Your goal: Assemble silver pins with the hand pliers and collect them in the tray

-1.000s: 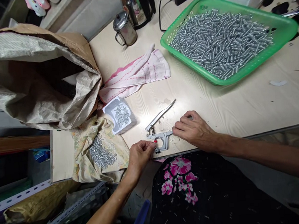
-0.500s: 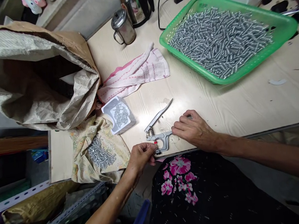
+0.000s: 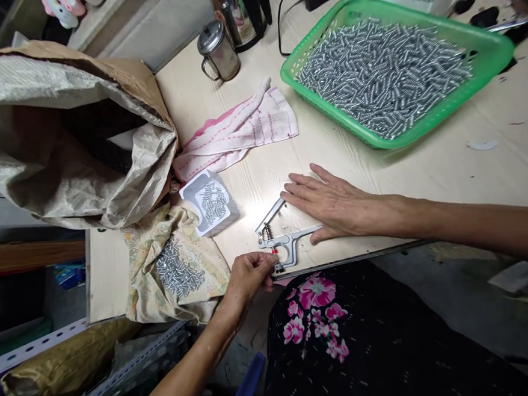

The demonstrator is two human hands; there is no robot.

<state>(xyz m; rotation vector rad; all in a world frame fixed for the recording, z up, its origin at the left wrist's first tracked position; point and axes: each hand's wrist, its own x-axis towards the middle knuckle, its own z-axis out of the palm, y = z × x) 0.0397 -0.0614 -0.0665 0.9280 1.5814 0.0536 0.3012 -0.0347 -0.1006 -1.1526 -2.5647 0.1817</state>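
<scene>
Snap-fastener pliers (image 3: 286, 242) lie on the table near its front edge, handles spread, with a small spring and a red part near the jaw. My left hand (image 3: 251, 274) is closed in a pinch at the jaw; the fingers hide whatever they hold. Over the handle ends is my right hand (image 3: 332, 205), open, fingers stretched out on the upper handle and thumb by the lower one. Left of the pliers, a small grey-white box (image 3: 229, 215) holds small metal pieces. More metal pieces (image 3: 178, 270) lie heaped on a patterned cloth (image 3: 146, 290).
A green basket (image 3: 405, 143) full of small ridged metal pieces stands at the back right. Behind the box lies a pink-and-white towel (image 3: 250, 126). A metal cup (image 3: 224, 56) and a kettle (image 3: 244, 12) stand farther back. At left gapes a large paper sack (image 3: 133, 80).
My right hand has gone from curled fingers by the lower handle to a flat, outstretched pose over the upper handle's end. My left hand stays at the jaw.
</scene>
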